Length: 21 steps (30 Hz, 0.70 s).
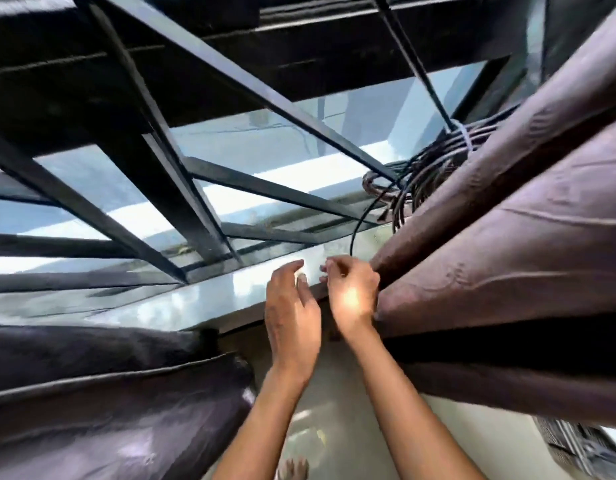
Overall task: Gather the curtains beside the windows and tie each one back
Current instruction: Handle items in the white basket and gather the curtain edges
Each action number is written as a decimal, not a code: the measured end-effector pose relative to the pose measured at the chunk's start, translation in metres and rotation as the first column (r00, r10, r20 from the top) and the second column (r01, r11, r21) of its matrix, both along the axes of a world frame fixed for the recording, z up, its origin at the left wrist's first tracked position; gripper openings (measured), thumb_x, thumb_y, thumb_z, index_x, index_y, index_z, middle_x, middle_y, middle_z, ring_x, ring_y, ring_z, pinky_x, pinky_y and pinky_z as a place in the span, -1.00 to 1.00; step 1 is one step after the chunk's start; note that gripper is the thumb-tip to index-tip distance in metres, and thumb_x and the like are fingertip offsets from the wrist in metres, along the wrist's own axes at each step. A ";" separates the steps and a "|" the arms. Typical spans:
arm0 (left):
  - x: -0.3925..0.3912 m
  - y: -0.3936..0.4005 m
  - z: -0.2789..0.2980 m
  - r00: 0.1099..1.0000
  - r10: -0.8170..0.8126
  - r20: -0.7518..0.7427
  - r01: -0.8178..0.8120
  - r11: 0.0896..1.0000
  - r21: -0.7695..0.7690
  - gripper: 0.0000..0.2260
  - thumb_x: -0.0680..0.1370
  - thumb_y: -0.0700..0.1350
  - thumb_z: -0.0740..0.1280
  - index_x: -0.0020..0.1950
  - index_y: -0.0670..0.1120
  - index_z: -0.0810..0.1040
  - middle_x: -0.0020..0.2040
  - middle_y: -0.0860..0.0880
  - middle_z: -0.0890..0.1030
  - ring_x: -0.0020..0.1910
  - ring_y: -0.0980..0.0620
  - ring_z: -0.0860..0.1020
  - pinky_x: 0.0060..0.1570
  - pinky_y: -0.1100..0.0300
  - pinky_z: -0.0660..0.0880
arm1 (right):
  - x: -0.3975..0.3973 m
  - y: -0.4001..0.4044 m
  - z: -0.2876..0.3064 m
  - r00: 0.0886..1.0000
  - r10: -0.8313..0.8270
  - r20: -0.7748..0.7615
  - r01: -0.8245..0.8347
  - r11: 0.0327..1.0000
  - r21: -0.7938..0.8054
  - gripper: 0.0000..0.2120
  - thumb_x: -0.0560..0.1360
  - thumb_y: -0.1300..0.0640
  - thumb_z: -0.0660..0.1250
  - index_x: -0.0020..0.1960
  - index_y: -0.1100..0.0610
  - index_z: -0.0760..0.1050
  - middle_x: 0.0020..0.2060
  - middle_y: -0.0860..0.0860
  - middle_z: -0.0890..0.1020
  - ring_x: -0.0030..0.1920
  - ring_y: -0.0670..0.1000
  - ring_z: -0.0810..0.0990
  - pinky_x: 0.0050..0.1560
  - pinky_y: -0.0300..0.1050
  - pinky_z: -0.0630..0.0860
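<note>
A: Surface noted? Fingers?
B: Glossy sill (pixel 209 299) under barred window (pixel 230 140). Left hand (pixel 292 317) loosely spread, nothing held. Right hand (pixel 351 292) curled; grip unclear. Curtain (pixel 507 258) just right of fingers. No writing legible.

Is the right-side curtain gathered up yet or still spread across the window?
Gathered: the brown curtain hangs in thick bunched folds beside the window grille, glass exposed. No tie visible around it.

A lived-in room of a home, at its window. Dark brown curtains (pixel 507 237) hang beside barred window glass (pixel 251 140) over a polished sill (pixel 195 299), with coiled black cables (pixel 420 181) tied to the bars.
</note>
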<state>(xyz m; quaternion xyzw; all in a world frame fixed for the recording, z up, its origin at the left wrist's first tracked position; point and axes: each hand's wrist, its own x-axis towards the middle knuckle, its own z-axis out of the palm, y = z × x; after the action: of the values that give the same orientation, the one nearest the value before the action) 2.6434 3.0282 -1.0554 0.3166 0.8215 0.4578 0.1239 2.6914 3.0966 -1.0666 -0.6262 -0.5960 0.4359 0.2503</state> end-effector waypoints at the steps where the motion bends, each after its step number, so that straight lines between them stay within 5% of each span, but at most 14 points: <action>1: -0.001 0.005 -0.008 1.000 -0.010 0.009 0.010 1.000 -0.028 -0.80 0.57 -0.28 0.20 0.15 -0.19 0.54 0.06 -0.11 0.59 0.07 -0.06 0.52 0.01 0.41 0.23 | -0.002 0.013 -0.002 0.998 -0.051 -0.045 0.049 0.998 -0.045 -0.83 0.53 0.28 0.25 -0.10 0.22 0.62 -0.21 0.12 0.69 -0.23 0.09 0.68 -0.27 -0.25 0.54; 7: 0.008 0.044 -0.063 0.999 -0.047 0.010 0.048 0.987 -0.152 -0.79 0.56 -0.26 0.27 0.18 -0.23 0.52 0.09 -0.15 0.58 0.12 -0.13 0.52 0.10 0.21 0.35 | 0.037 0.065 -0.012 0.962 -0.231 -0.145 0.228 0.973 -0.042 -0.86 0.53 0.34 0.24 -0.10 0.27 0.57 -0.22 0.16 0.68 -0.38 -0.08 0.65 -0.39 -0.20 0.51; 14: 0.022 0.099 -0.147 0.990 -0.018 0.141 0.060 0.951 -0.303 -0.54 0.51 -0.21 0.33 0.39 -0.25 0.33 0.30 -0.20 0.44 0.30 -0.15 0.36 0.29 0.12 0.26 | 0.071 0.087 -0.014 0.954 -0.180 -0.241 0.152 0.980 -0.129 -0.85 0.56 0.30 0.22 -0.07 0.21 0.57 -0.22 0.06 0.69 -0.33 -0.14 0.67 -0.46 -0.29 0.49; 18: 0.025 0.123 -0.179 0.973 -0.014 0.232 0.077 0.961 -0.264 -0.35 0.46 -0.21 0.42 0.45 -0.30 0.19 0.39 -0.24 0.34 0.40 -0.17 0.27 0.42 0.12 0.15 | 0.081 0.084 -0.018 0.967 -0.121 -0.226 0.082 0.981 -0.175 -0.87 0.56 0.22 0.26 -0.09 0.15 0.58 -0.25 -0.01 0.70 -0.29 -0.12 0.68 -0.42 -0.30 0.52; 21: 0.023 0.139 -0.191 0.964 0.046 0.262 0.007 0.980 -0.196 -0.41 0.37 -0.24 0.50 0.31 -0.34 0.35 0.22 -0.29 0.49 0.25 -0.25 0.44 0.27 0.04 0.34 | 0.089 0.082 -0.021 0.972 -0.093 -0.218 0.051 0.980 -0.190 -0.88 0.56 0.22 0.28 -0.08 0.15 0.59 -0.27 -0.02 0.71 -0.29 -0.12 0.68 -0.38 -0.29 0.54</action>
<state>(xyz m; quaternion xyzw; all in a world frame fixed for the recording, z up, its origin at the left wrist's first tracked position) 2.6665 3.1668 -1.2461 0.2307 0.8416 0.4143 0.2586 2.7801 3.1785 -1.0881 -0.6144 -0.4977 0.5477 0.2734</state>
